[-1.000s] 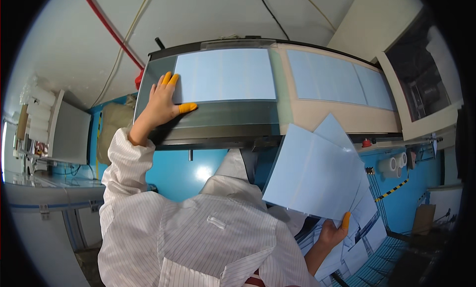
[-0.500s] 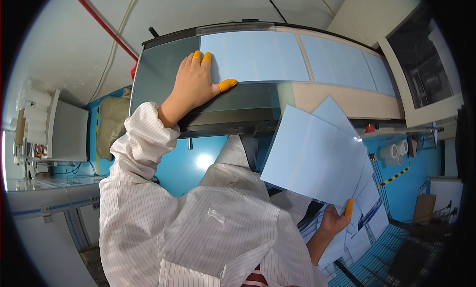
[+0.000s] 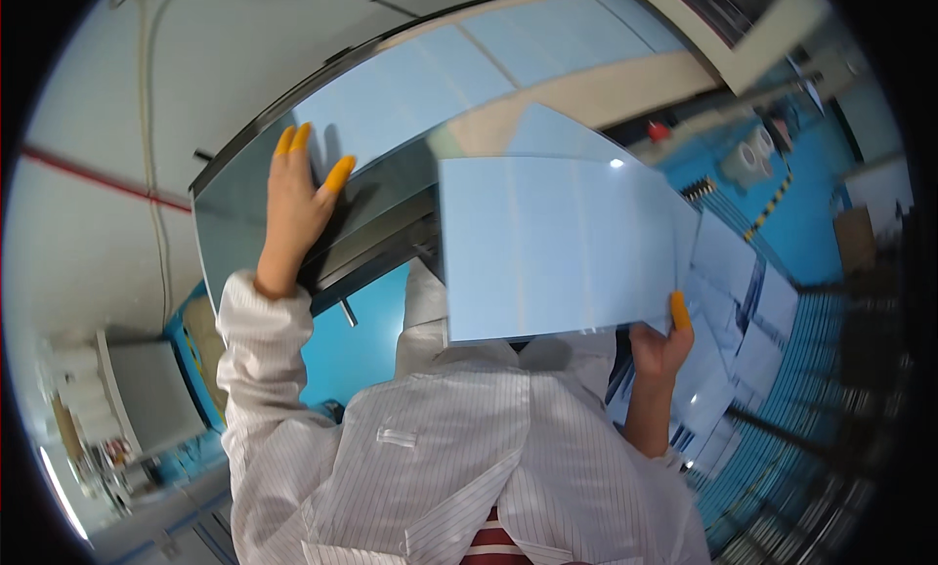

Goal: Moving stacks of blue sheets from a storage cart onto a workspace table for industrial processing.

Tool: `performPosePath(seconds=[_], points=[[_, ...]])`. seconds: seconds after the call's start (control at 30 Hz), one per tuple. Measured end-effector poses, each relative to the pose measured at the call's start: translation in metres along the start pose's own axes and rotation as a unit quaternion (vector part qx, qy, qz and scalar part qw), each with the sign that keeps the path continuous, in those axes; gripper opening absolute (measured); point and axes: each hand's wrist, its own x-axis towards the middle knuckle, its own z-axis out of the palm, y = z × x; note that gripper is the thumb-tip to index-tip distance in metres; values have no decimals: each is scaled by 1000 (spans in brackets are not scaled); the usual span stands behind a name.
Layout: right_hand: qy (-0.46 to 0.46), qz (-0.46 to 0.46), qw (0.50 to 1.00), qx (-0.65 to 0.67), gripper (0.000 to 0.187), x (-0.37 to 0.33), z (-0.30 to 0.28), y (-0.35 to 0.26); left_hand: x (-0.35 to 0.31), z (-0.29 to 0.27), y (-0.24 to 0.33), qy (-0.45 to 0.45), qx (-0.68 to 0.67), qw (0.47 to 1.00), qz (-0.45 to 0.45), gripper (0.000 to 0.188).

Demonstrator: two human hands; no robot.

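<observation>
My right hand (image 3: 661,352) grips a pale blue rectangular sheet (image 3: 557,248) by its near right corner, thumb on top. A second blue sheet (image 3: 547,128) pokes out from behind it at an angle; whether more lie beneath is hidden. My left hand (image 3: 299,204), with orange finger cots on thumb and two fingers, has its fingers spread and holds nothing. It hovers at the left end of another blue sheet (image 3: 410,88) lying on the conveyor bed (image 3: 239,209), and its shadow falls beside the fingers.
More blue sheets (image 3: 547,40) lie in a row along the pale belt (image 3: 625,91), toward a white-framed machine (image 3: 752,52). At my right stands a wire rack (image 3: 811,340) with several sheets (image 3: 762,301). A red knob (image 3: 658,131) sits by the belt's near edge.
My left hand has come off the sheet on the conveyor. The sheet in my right hand has swung round to lie squarer before me. The whole view has turned.
</observation>
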Motion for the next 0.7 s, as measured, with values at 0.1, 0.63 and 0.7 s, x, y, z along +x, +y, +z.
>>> performPosePath(seconds=[0.1,0.63,0.7], points=[[-92,51,994,39,29,4,-12,0,0,-28,44,-79,-220,967,-104,29],[-94,31,994,38,31,1,-11,-10,-74,-78,-80,96,-463,756,-453,29],[-108,51,992,44,32,2,-10,-16,-96,-91,-118,151,-445,718,-514,27]])
